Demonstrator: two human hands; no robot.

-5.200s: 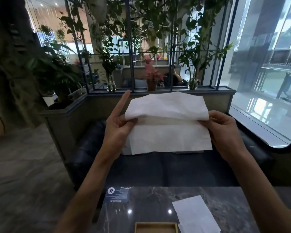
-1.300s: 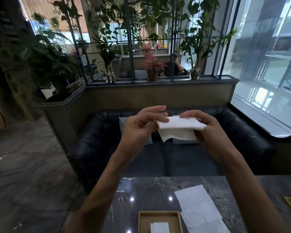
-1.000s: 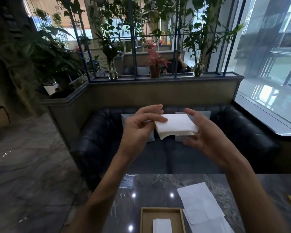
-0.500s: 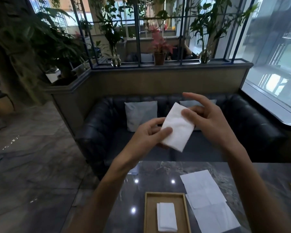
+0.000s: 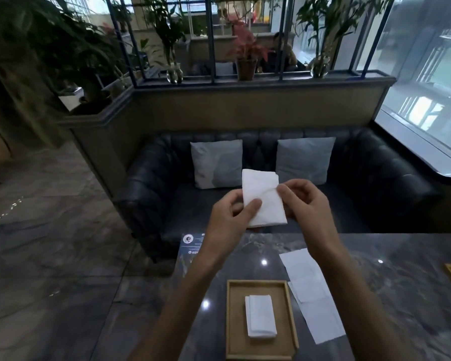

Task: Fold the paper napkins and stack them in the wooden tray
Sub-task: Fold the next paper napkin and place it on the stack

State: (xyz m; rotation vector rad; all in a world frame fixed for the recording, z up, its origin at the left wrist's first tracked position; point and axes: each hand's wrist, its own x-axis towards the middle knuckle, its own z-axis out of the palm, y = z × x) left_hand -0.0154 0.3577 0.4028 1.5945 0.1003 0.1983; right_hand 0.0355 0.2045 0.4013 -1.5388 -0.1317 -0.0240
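Pinching one folded white paper napkin point(image 5: 262, 201), left hand point(image 5: 229, 220) and right hand point(image 5: 305, 207) grip its sides. Rectangular wooden tray point(image 5: 232, 321) at 6 o'clock holds folded white napkins point(image 5: 261, 319).

Count on inspection: two hands point(image 5: 229, 220) point(image 5: 306, 207), one held napkin point(image 5: 262, 198), one folded stack point(image 5: 261, 319) in one tray point(image 5: 232, 321), flat sheets point(image 5: 311, 295) at 3 o'clock of it, number unclear, two cushions point(image 5: 216, 162) point(image 5: 303, 160).
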